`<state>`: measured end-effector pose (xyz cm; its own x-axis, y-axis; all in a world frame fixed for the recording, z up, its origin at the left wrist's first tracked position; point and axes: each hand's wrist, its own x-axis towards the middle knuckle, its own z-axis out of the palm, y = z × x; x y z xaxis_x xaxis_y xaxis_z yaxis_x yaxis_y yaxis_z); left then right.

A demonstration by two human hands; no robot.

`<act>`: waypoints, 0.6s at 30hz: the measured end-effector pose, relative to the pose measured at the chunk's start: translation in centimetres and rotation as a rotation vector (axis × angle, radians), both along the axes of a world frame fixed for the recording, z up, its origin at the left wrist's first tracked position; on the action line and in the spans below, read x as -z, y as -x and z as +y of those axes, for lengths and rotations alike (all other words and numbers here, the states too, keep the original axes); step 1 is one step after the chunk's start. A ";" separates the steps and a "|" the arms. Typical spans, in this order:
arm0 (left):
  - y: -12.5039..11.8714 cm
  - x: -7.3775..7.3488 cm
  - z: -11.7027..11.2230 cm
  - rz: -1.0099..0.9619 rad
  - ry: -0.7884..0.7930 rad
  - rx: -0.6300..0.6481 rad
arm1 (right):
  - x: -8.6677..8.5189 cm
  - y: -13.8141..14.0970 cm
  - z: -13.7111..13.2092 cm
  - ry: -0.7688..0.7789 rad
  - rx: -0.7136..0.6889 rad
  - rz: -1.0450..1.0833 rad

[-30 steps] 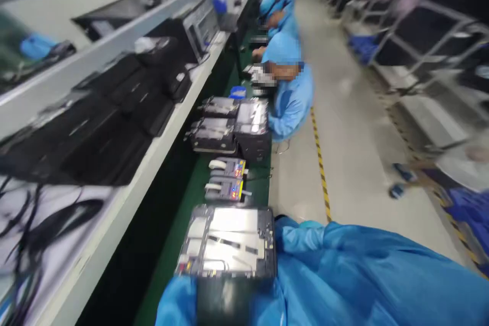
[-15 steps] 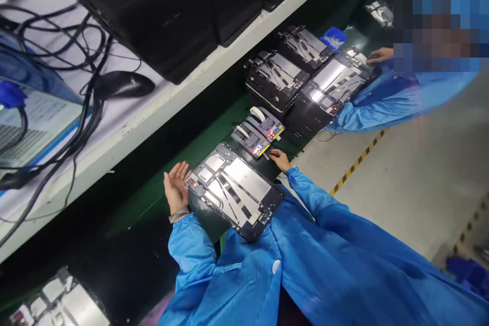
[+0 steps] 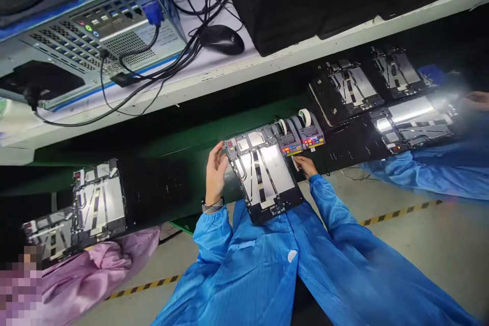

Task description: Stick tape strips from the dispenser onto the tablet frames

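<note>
An opened tablet (image 3: pixel 263 175), with its silver inside and dark ribbon cables facing up, lies in front of me at the bench edge. My left hand (image 3: pixel 215 175) is upright at the tablet's top-left corner, fingers stretched out; whether they touch its edge I cannot tell. Just right of the tablet stand two grey tape dispensers, a near one (image 3: pixel 288 138) and a farther one (image 3: pixel 310 130), with white rolls and lit red displays. At the near dispenser's front, my right hand (image 3: pixel 306 167) pinches a short white tape strip (image 3: pixel 295 163).
Several opened tablets (image 3: pixel 353 86) lie on the right, beside a co-worker's blue sleeve (image 3: pixel 397 175). More tablets (image 3: pixel 100 201) lie on the left, near another person's pink sleeve (image 3: pixel 103 265). A white shelf (image 3: pixel 183 94) above the bench holds a computer, cables and a mouse (image 3: pixel 221 39).
The view has swung left, bringing the left-hand tablets and pink sleeve into sight. My left hand's fingers have come closer to the tablet's corner. My right hand stays by the near dispenser.
</note>
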<state>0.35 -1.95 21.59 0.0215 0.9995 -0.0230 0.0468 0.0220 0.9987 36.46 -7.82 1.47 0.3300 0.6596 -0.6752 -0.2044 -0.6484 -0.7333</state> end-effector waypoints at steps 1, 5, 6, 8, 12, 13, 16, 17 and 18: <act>-0.5 -0.3 -0.3 0.016 -0.011 0.028 | -0.4 0.2 0.1 0.023 -0.003 -0.005; -2.3 -1.8 -1.9 0.146 -0.020 0.128 | -2.1 1.0 0.3 0.043 -0.018 -0.021; -2.7 -2.2 -2.3 0.204 -0.026 0.117 | -2.7 1.0 0.2 0.039 -0.025 -0.033; -3.8 -3.1 -3.0 0.333 -0.054 0.056 | -4.2 0.8 -0.1 0.034 -0.048 -0.065; -5.7 -4.2 -3.5 0.495 -0.102 -0.061 | -10.0 -1.5 -0.3 -0.026 -0.199 -0.162; -5.9 -4.2 -3.5 0.513 -0.095 -0.079 | -12.2 -2.1 0.1 -0.063 -0.272 -0.191; -6.1 -3.8 -3.4 0.539 -0.038 -0.111 | -20.5 -2.4 2.3 -0.245 -0.559 -0.223; -6.1 -3.6 -3.4 0.539 -0.021 -0.117 | -23.5 -1.7 3.5 -0.298 -0.674 -0.202; -6.0 -3.6 -3.4 0.536 -0.009 -0.123 | -26.2 -0.6 4.7 -0.343 -0.786 -0.169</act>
<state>6.38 -5.36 25.15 -0.1077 0.9941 0.0104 0.5465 0.0505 0.8360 37.05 -3.09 27.65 -0.2283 0.8960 -0.3809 0.3385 -0.2938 -0.8939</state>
